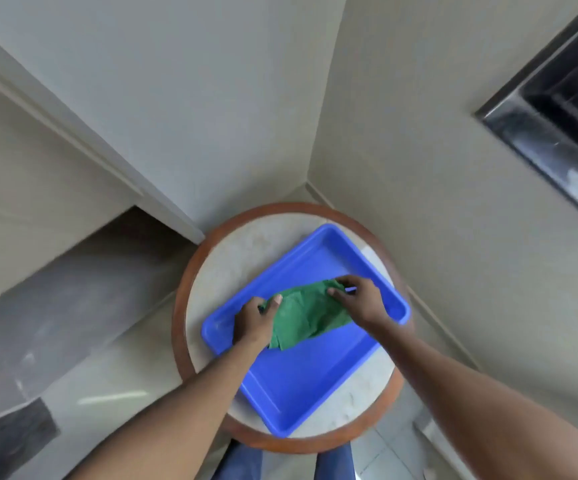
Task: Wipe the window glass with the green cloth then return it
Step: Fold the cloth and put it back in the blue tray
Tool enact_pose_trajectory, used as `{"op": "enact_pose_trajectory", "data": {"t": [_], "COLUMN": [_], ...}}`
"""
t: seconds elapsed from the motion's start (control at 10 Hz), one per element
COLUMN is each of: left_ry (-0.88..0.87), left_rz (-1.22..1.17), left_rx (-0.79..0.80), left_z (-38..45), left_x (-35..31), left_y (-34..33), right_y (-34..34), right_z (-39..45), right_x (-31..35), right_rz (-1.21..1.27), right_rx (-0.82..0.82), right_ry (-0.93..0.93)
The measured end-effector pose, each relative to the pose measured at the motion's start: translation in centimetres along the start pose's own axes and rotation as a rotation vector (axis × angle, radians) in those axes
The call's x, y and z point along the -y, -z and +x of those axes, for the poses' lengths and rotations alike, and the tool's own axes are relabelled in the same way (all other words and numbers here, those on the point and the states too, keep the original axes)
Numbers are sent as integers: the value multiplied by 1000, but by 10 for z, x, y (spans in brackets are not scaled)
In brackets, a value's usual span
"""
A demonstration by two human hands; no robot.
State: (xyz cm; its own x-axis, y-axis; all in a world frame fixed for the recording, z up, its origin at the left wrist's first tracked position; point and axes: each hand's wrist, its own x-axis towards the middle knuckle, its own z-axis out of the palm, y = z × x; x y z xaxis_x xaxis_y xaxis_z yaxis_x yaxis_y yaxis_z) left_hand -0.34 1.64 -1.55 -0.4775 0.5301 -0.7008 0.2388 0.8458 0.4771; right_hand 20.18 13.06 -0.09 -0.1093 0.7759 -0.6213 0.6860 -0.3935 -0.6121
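Observation:
A crumpled green cloth (pixel 306 315) lies in the far half of a blue plastic tray (pixel 301 386). My left hand (pixel 254 320) grips the cloth's left end, thumb on top. My right hand (pixel 360 299) pinches its right end near the tray's far right wall. Both hands are inside the tray. The window (pixel 564 109), with a dark frame and sill, is set in the wall at the upper right, and only a sliver of glass shows.
The tray rests on a small round table (pixel 239 258) with a pale top and a brown wooden rim, tucked into a room corner. Beige walls rise behind and to the right. A grey stone step (pixel 55 306) runs along the left. My legs show below the table.

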Motion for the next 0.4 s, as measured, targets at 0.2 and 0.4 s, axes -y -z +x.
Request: {"op": "enact_pose_trajectory", "data": {"t": [0.2,0.4], "left_ry": [-48,-107], "left_rz": [109,353], "left_rx": [-89,-219], "left_z": [32,27], "left_x": [33,31], "left_y": [-35,-36], "right_y": [-47,-45], "right_z": [41,45], "right_x": [-48,-53], "right_rz": [-257,-371], "right_rx": [-61,-70], "right_ry": [120,206]}}
